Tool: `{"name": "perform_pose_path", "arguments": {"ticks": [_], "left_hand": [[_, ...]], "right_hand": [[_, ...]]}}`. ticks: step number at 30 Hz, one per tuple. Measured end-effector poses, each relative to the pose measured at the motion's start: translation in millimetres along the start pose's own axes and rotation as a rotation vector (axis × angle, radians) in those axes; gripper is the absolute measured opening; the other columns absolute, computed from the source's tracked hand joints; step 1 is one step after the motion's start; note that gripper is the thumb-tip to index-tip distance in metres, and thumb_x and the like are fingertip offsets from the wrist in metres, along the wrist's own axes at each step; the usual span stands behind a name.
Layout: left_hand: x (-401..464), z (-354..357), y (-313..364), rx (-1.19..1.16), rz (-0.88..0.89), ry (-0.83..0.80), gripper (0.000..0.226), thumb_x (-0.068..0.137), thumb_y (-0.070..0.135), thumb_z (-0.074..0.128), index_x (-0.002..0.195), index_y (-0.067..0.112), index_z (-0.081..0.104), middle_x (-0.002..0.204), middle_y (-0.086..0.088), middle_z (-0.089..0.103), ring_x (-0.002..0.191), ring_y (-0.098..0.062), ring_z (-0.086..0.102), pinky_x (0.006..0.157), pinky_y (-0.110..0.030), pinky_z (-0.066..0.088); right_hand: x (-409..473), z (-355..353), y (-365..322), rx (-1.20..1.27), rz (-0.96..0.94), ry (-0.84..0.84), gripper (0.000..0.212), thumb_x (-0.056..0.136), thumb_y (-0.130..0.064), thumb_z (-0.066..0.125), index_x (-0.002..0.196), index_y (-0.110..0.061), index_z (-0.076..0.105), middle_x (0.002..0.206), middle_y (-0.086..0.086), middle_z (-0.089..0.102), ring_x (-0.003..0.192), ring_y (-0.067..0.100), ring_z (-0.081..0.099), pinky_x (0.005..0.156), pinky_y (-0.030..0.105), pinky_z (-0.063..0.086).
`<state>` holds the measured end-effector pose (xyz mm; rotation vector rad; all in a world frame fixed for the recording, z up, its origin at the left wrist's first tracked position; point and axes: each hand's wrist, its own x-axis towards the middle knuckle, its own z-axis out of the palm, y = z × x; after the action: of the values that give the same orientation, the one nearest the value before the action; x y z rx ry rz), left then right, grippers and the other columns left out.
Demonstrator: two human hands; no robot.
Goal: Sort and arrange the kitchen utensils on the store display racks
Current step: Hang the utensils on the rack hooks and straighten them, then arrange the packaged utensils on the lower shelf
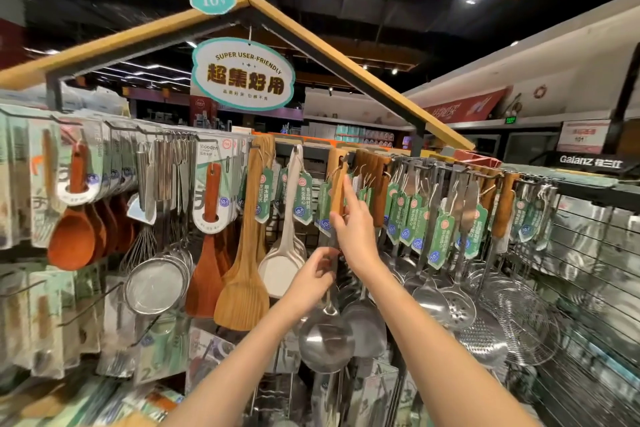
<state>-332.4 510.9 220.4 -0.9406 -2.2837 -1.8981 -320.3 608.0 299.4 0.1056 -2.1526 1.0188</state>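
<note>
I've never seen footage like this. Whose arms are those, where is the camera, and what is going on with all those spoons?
There is no machine here: these are a person's two bare arms, seen from one wide-angle camera worn on the head, which is why the picture bends at the edges. The person stands at a store display rack hung with kitchen utensils: wooden spatulas, strainers, steel ladles and skimmers, most with green tags.

The right hand reaches up and touches the light wooden handle of a ladle hanging from a hook. The left hand, lower down, has its fingers curled round that ladle's metal stem. It looks as if the ladle is being hung or straightened, though one picture cannot say which.
</note>
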Motion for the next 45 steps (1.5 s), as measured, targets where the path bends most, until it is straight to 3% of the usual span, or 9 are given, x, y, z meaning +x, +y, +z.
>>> {"name": "perform_pose_path", "arguments": {"ticks": [2, 6, 9, 11, 13, 17, 21, 30, 45], "left_hand": [[0, -2, -2, 0.011, -0.014, 0.006, 0.041, 0.090, -0.001, 0.047, 0.125, 0.021, 0.045, 0.124, 0.000, 0.052, 0.098, -0.001, 0.054, 0.072, -0.010, 0.046], [-5, -5, -2, 0.044, -0.022, 0.021, 0.042, 0.091, 0.004, 0.050, 0.130, 0.019, 0.044, 0.124, -0.003, 0.050, 0.097, -0.006, 0.054, 0.070, -0.005, 0.047], [-16, -12, 2, 0.071, -0.021, 0.030, 0.042, 0.090, 0.006, 0.052, 0.129, 0.017, 0.045, 0.123, -0.004, 0.050, 0.103, -0.010, 0.053, 0.085, -0.014, 0.045], [-25, -22, 5, 0.097, -0.025, 0.048, 0.041, 0.089, 0.006, 0.053, 0.128, 0.015, 0.047, 0.123, -0.004, 0.051, 0.112, -0.014, 0.051, 0.097, -0.024, 0.041], [-35, -37, 6, 0.123, -0.028, 0.072, 0.041, 0.088, 0.005, 0.054, 0.127, 0.014, 0.048, 0.123, -0.005, 0.052, 0.114, -0.015, 0.050, 0.097, -0.024, 0.041], [-59, -72, 0, 0.281, -0.005, 0.119, 0.044, 0.087, 0.008, 0.056, 0.128, 0.019, 0.046, 0.127, -0.003, 0.051, 0.114, -0.015, 0.050, 0.098, -0.026, 0.040], [-87, -106, -15, 0.490, -0.024, 0.130, 0.049, 0.087, 0.026, 0.059, 0.133, 0.027, 0.042, 0.135, 0.002, 0.047, 0.125, -0.014, 0.042, 0.107, -0.038, 0.035], [-142, -202, -58, 0.661, 0.002, 0.060, 0.055, 0.086, 0.039, 0.059, 0.136, 0.027, 0.040, 0.139, 0.004, 0.045, 0.128, -0.015, 0.040, 0.106, -0.038, 0.036], [-217, -350, -127, 0.688, -0.074, -0.082, 0.057, 0.086, 0.039, 0.060, 0.137, 0.024, 0.039, 0.138, 0.003, 0.045, 0.127, -0.016, 0.040, 0.105, -0.031, 0.033]], "right_hand": [[0, 1, 2, -0.003, -0.005, 0.011, 0.070, 0.096, -0.013, 0.048, 0.147, -0.044, 0.011, 0.103, 0.003, 0.043, 0.071, 0.010, 0.049, 0.072, 0.032, 0.051], [2, 3, 5, 0.015, -0.007, 0.033, 0.069, 0.095, -0.011, 0.049, 0.146, -0.044, 0.016, 0.105, 0.002, 0.043, 0.072, 0.005, 0.048, 0.073, 0.029, 0.046], [5, 5, 6, 0.017, 0.031, 0.032, 0.066, 0.094, -0.010, 0.052, 0.145, -0.038, 0.021, 0.109, 0.005, 0.048, 0.075, 0.007, 0.050, 0.074, 0.032, 0.048], [3, 5, 9, -0.013, 0.060, 0.003, 0.067, 0.091, -0.006, 0.055, 0.145, -0.032, 0.023, 0.113, 0.008, 0.052, 0.076, 0.005, 0.051, 0.066, 0.025, 0.046], [-2, 3, 15, -0.034, 0.084, -0.041, 0.071, 0.088, -0.003, 0.059, 0.144, -0.031, 0.024, 0.119, 0.007, 0.055, 0.079, 0.004, 0.055, 0.062, 0.021, 0.045], [-15, 1, 26, -0.193, 0.088, -0.103, 0.068, 0.089, -0.020, 0.062, 0.145, -0.027, 0.025, 0.136, 0.005, 0.048, 0.118, 0.021, 0.052, 0.095, 0.045, 0.047], [-38, 14, 24, -0.340, 0.079, -0.165, 0.068, 0.091, -0.033, 0.058, 0.147, -0.017, 0.023, 0.149, 0.006, 0.033, 0.137, 0.023, 0.032, 0.107, 0.046, 0.033], [-109, 85, -17, -0.470, -0.047, -0.294, 0.061, 0.091, -0.036, 0.058, 0.142, -0.011, 0.033, 0.145, 0.009, 0.039, 0.135, 0.025, 0.033, 0.108, 0.039, 0.029], [-210, 257, -89, -0.459, 0.123, -0.427, 0.067, 0.090, -0.040, 0.058, 0.145, -0.014, 0.031, 0.148, 0.005, 0.036, 0.136, 0.021, 0.031, 0.113, 0.037, 0.026]]}}
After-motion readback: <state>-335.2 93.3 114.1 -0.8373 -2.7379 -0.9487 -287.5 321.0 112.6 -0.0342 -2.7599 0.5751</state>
